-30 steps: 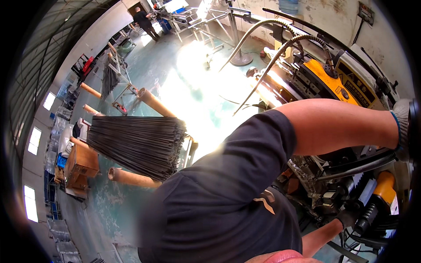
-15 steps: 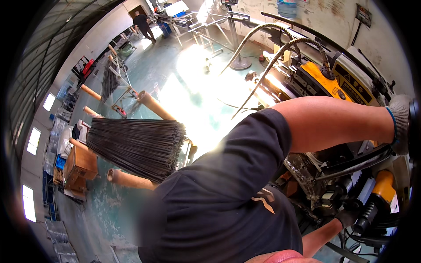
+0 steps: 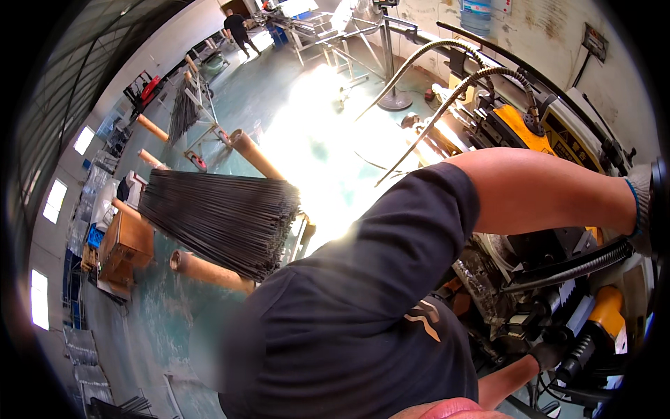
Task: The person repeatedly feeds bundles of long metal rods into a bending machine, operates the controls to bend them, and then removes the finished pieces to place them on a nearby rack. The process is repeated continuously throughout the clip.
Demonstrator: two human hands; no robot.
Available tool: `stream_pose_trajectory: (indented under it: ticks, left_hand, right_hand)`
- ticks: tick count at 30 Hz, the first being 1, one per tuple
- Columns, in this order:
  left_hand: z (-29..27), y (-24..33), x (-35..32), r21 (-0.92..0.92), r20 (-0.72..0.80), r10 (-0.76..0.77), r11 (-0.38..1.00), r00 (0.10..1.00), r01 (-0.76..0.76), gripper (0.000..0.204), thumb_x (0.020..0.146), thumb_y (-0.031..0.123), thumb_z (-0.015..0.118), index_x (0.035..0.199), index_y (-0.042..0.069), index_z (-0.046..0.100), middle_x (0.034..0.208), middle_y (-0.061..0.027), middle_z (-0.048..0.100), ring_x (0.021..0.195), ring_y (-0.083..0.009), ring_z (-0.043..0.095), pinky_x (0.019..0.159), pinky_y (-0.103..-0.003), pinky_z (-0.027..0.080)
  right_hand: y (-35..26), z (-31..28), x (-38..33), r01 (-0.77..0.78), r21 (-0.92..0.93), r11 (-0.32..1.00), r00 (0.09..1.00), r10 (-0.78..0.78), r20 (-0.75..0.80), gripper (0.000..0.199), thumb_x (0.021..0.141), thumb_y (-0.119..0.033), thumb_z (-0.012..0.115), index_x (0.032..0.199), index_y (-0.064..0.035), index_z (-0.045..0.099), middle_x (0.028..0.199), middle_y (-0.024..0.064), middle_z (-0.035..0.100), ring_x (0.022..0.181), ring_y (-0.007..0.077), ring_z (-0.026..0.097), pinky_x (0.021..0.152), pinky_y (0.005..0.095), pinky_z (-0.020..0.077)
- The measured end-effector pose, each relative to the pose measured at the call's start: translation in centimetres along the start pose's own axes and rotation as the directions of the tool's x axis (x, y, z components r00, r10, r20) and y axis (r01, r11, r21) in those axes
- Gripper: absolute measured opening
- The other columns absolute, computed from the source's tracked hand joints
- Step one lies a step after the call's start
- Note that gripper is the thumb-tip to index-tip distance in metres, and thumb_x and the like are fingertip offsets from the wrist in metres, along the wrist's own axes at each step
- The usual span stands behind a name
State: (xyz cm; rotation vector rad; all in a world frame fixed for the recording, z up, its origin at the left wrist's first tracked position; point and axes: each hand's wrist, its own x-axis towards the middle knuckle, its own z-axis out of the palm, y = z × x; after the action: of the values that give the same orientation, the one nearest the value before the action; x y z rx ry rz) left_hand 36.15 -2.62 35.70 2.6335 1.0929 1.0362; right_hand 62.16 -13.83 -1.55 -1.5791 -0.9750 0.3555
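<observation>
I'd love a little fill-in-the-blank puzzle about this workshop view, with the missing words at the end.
1. The gloved hand at the picture's right edge has a cuff edged in the colour ____.
2. Compared with that pale glove, the lower hand looks ____, not lighter.
3. The small wheel just above the dark rods is coloured ____.

Missing words: blue; darker; red.

Industrial workshop: machinery (image 3: 518,126), stacked black rods (image 3: 220,216)

The rods (image 3: 220,220) lie left of the machine (image 3: 520,126).
</observation>
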Motion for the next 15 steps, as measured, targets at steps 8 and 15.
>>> stream_pose_trajectory:
  ticks: [8,15]
  left_hand:
    - [-0.4,-0.9,0.4,0.03,-0.004,-0.027,0.999,1.0,0.027,0.025,0.092,0.018,0.064,0.102,-0.005,0.066,0.083,-0.0134,0.069,0.079,-0.0222,0.067,0.074,-0.035,0.055]
    - [-0.6,-1.9,0.6,0.054,-0.025,-0.045,0.997,0.999,0.047,0.025,0.092,0.018,0.064,0.101,-0.005,0.068,0.082,-0.0124,0.069,0.078,-0.0209,0.067,0.074,-0.034,0.055]
  right_hand:
    - [2.3,-0.8,0.8,0.137,-0.293,0.946,0.99,-0.125,0.06,0.025,0.092,-0.004,0.058,0.114,-0.0091,0.068,0.102,0.0063,0.073,0.085,0.0216,0.071,0.079,0.031,0.0582]
    - [4.5,0.6,-0.5,-0.057,-0.793,0.607,0.998,0.032,-0.047,0.05,0.089,-0.004,0.06,0.138,-0.0147,0.061,0.124,0.0104,0.073,0.111,0.0264,0.073,0.095,0.0364,0.0575]
